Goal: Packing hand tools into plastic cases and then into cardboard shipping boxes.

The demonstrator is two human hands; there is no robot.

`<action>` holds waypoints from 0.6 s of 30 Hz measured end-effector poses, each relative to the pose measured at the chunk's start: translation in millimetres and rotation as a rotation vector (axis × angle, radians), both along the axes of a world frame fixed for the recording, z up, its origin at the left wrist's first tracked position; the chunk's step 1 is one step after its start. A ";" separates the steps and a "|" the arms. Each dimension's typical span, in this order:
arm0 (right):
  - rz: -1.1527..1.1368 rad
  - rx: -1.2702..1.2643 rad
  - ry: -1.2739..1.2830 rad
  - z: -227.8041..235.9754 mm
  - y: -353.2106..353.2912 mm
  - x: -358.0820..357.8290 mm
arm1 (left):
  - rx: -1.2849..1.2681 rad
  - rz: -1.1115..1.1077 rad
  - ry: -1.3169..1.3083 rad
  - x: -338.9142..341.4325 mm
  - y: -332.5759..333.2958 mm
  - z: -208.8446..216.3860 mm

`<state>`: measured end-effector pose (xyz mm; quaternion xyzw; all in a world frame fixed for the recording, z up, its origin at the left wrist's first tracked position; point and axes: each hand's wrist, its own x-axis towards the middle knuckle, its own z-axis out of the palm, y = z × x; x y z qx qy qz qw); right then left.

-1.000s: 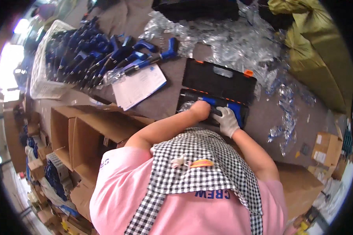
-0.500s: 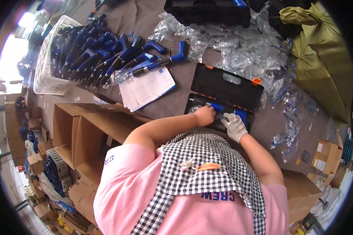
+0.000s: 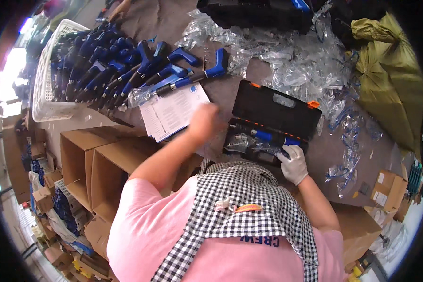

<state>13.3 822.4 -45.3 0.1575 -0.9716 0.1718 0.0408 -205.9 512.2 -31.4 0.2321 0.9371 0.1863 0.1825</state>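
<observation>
An open black tool case with orange latches lies before me. Inside it rest a blue-and-black pistol-shaped hand tool and clear plastic bags of small parts. My right hand, in a pale glove, has its fingers bent over the case's near right corner, by the tool's blue handle, part of which it hides. My bare left hand is smeared by motion, left of the case, over the near right edge of the printed sheets; its fingers cannot be made out.
A white basket heaped with similar blue-handled tools stands at the far left, several spilling onto the sheets. Clear bags pile up beyond the case, with another black case behind. Olive sacks stand right; open cartons sit near left.
My left hand has left the case and moved left to the sheets. My right hand has shifted slightly right and down along the case's corner.
</observation>
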 end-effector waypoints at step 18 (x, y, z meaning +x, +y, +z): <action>-0.216 -0.149 0.088 1.8 -21.5 -45.7 | 0.085 0.123 0.113 -40.4 -57.7 -64.2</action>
